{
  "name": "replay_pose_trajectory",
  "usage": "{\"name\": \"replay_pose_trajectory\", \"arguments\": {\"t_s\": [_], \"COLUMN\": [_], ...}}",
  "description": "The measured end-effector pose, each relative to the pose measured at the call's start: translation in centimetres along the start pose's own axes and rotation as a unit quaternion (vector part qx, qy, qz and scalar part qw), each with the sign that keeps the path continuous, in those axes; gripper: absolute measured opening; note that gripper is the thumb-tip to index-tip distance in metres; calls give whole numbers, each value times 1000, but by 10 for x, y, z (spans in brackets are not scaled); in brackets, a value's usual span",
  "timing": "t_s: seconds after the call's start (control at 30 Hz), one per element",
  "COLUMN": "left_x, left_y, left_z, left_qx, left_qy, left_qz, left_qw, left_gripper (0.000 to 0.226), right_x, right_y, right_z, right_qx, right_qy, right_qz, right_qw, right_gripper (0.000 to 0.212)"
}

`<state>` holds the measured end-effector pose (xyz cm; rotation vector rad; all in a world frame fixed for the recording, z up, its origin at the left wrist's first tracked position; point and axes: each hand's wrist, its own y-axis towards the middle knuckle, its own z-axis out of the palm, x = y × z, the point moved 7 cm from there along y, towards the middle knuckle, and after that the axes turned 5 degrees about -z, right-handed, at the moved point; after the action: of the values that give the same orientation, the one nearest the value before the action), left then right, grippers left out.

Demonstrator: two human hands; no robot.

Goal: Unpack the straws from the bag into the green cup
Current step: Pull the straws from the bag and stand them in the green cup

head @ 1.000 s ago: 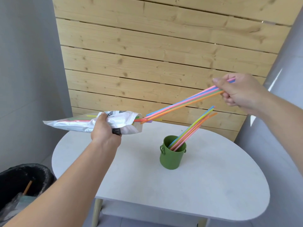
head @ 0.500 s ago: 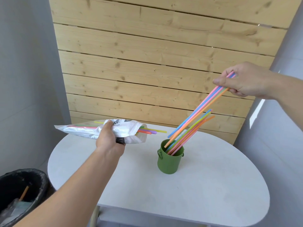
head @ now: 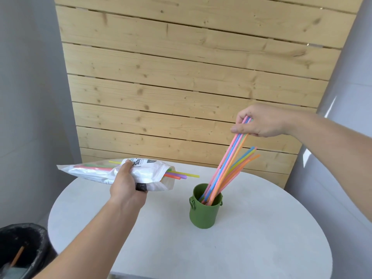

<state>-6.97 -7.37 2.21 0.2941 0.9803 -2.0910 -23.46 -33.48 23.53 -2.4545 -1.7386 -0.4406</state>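
Observation:
A green cup [head: 204, 214] stands near the middle of the white table [head: 261, 248]. Several coloured straws lean in it toward the right. My right hand [head: 259, 122] pinches the top ends of a bunch of straws [head: 227, 164], pink, blue and orange, whose lower ends reach down into the cup. My left hand [head: 126, 184] grips a white plastic bag [head: 147, 174] held level above the table's left side. More straws [head: 181, 175] poke out of the bag's open mouth toward the cup.
A wooden slat panel [head: 191, 77] stands behind the table. A black bin [head: 22, 248] with a liner sits on the floor at the lower left. Grey walls close in on both sides.
My right hand drew the bunch of straws fully out of the bag, swung it upright and lowered its lower ends into the cup. The bag in my left hand dropped slightly.

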Motion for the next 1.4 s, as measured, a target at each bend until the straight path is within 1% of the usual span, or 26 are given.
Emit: {"name": "replay_pose_trajectory", "arguments": {"t_s": [0.13, 0.3, 0.53, 0.67, 0.83, 0.97, 1.03, 1.1, 1.17, 1.2, 1.27, 1.33, 1.37, 1.4], "left_x": [0, 0, -2, -1, 0, 2, 2, 1, 0, 0, -2, -5, -8, -11], "left_y": [0, 2, 5, 6, 8, 8, 8, 6, 3, 1, -3, -6, -9, -11], "left_z": [0, -1, -2, -2, -3, -3, -3, -1, 0, 1, 2, 4, 6, 8], "left_qx": [0, -2, -5, -3, -6, -7, -5, -1, 4, 6, 10, 13, 15, 21], "left_qy": [2, 4, 8, 13, 12, 18, 16, 15, 10, 8, 5, 3, 2, 2], "left_qz": [0, 2, 3, 4, 5, -7, -7, -4, 0, 0, 1, 4, 6, 10], "left_qw": [1000, 1000, 1000, 1000, 1000, 1000, 1000, 1000, 1000, 1000, 1000, 1000, 1000, 1000], "left_gripper": [46, 47, 45, 34, 32, 18, 18, 25, 37, 40, 43, 43, 43, 43], "right_x": [6, 15, 13, 8, 3, 5, 6, 6, 9, 13, 31, 54, 64, 71], "right_y": [16, 36, 57, 66, 71, 71, 71, 68, 60, 55, 38, 7, -10, -24], "right_z": [12, 27, 49, 63, 79, 84, 82, 78, 68, 60, 41, 30, 32, 39], "right_qx": [27, 32, 41, 47, 48, 35, 22, 7, -28, -63, -181, -316, -361, -378], "right_qy": [-36, -116, -146, -122, -96, -82, -65, -34, -19, -32, -63, -49, -28, 1], "right_qz": [-22, -32, -32, -30, -21, -14, -6, 17, 39, 39, 10, -23, -25, -12], "right_qw": [999, 992, 988, 991, 994, 996, 998, 999, 999, 997, 981, 947, 932, 926], "right_gripper": [30, 32, 36, 37, 39, 38, 39, 45, 47, 46, 40, 37, 40, 44]}}
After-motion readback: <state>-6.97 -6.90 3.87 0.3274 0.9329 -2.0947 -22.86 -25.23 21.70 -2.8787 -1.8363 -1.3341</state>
